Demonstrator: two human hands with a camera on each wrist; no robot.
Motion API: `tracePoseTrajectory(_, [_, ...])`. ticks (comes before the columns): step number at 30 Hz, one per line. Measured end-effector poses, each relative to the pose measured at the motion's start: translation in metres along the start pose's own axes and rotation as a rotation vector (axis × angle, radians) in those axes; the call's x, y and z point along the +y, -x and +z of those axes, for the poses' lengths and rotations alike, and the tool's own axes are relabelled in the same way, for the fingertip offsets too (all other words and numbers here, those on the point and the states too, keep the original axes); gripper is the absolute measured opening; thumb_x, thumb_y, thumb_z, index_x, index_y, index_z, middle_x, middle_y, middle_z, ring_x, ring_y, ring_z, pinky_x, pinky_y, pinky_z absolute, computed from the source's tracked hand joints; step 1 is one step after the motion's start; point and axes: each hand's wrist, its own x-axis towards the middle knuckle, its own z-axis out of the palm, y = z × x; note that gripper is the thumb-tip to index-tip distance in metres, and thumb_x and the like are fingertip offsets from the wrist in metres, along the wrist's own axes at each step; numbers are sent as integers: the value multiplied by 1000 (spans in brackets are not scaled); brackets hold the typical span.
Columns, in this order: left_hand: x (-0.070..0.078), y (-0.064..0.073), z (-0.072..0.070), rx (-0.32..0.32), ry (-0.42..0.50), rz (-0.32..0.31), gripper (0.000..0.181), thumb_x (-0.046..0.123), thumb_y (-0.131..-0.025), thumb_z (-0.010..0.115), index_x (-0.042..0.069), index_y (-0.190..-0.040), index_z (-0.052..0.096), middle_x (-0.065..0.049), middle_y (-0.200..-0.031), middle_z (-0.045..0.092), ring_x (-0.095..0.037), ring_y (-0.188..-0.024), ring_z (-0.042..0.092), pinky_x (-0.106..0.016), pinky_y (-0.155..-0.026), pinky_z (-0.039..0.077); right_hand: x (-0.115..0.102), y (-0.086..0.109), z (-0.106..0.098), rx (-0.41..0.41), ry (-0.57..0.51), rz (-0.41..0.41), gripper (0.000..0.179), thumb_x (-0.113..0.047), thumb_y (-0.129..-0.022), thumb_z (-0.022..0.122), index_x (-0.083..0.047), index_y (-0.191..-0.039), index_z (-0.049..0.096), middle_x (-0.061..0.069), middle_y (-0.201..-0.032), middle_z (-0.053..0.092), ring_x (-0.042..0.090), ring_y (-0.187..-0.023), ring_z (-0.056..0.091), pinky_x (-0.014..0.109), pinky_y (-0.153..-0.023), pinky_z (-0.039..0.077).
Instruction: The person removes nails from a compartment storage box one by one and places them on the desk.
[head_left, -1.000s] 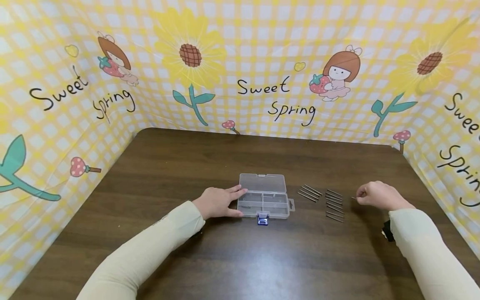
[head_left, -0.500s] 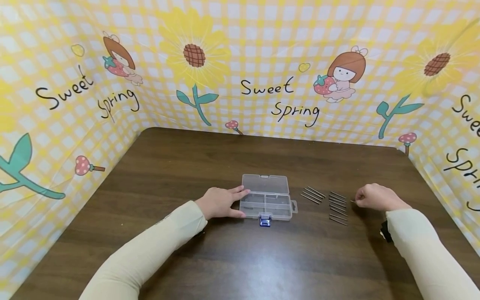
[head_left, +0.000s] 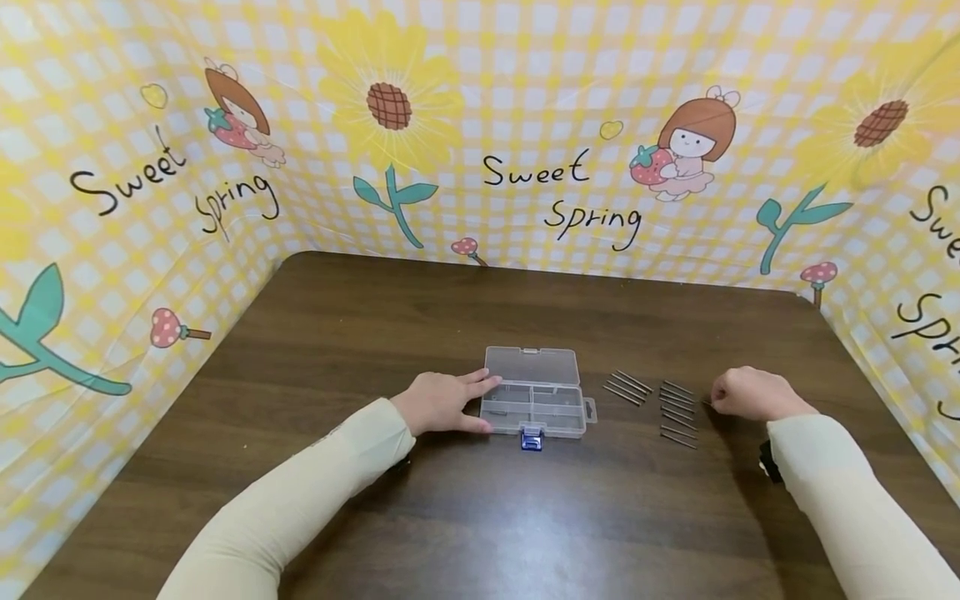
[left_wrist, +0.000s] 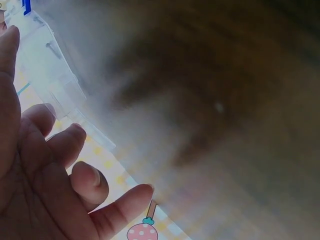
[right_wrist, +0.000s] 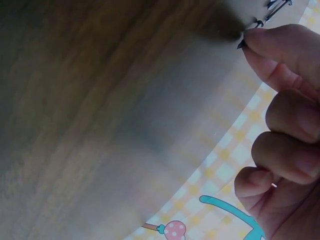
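A clear plastic compartment box (head_left: 557, 408) lies with its lid (head_left: 531, 365) raised at the back and a blue latch (head_left: 532, 440) at the front. My left hand (head_left: 442, 402) rests against its left side, fingers spread and fairly straight, fingertips over the rim. A small nail (left_wrist: 53, 50) shows inside the box in the left wrist view. To the right, my right hand (head_left: 761, 393) pinches a nail (right_wrist: 241, 44) between thumb and index finger, the other fingers curled in. Its fingertips are just right of a column of several nails (head_left: 678, 412) on the table.
Several more nails (head_left: 628, 387) lie slanted between the box and the column. The box's hanging tab (head_left: 591, 410) sticks out on its right. A yellow checked cloth (head_left: 420, 208) walls in the brown table (head_left: 420, 325) at the back and sides.
My right hand has come slightly left with the nail, closer to the column of nails. The left hand stays at the box. The head view has shifted a little.
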Motion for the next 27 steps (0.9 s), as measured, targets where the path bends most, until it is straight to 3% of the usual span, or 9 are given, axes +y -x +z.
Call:
tracePoseTrajectory(7, [0,0,-2,3,13,0,79,64,-82,60,26,-148,39,2,-150,38,-20,-83,67,-26,-43,25,2,0,-3,-23,1,15,20,-9,-84,60,-16,-65,56,-6,-61,44,11,-58,39,33,-54,33])
tracePoseTrajectory(11, [-1,-2,-2,5,6,-5,80,64,-81,61,27,-148,39,2,-150,39,-21,-94,67,-26,-43,26,1,2,-8,-34,6,22,7,-12,-85,64,-10,-81,70,2,-78,64,16,-69,56,42,-60,46])
tracePoseTrajectory(15, [-1,-3,0,-1,32,-10,80,62,-81,62,26,-148,39,1,-150,38,-23,-103,65,-27,-44,29,-3,2,-13,-13,-18,11,12,-12,-85,66,-5,-92,72,9,-90,69,26,-81,64,50,-68,49])
tracePoseTrajectory(21, [1,-3,0,-8,60,-37,80,60,-80,65,27,-148,39,2,-151,37,-26,-110,62,-28,-45,29,-20,-4,-17,51,-56,-76,14,-10,-85,65,-2,-95,73,11,-91,71,26,-82,66,47,-68,51])
tracePoseTrajectory(27, [5,-2,-5,-35,110,-63,80,56,-81,66,27,-149,37,1,-152,34,-29,-116,58,-28,-47,32,-57,-20,-20,111,-74,-206,14,-8,-87,64,-3,-97,72,8,-92,72,24,-81,67,44,-69,51])
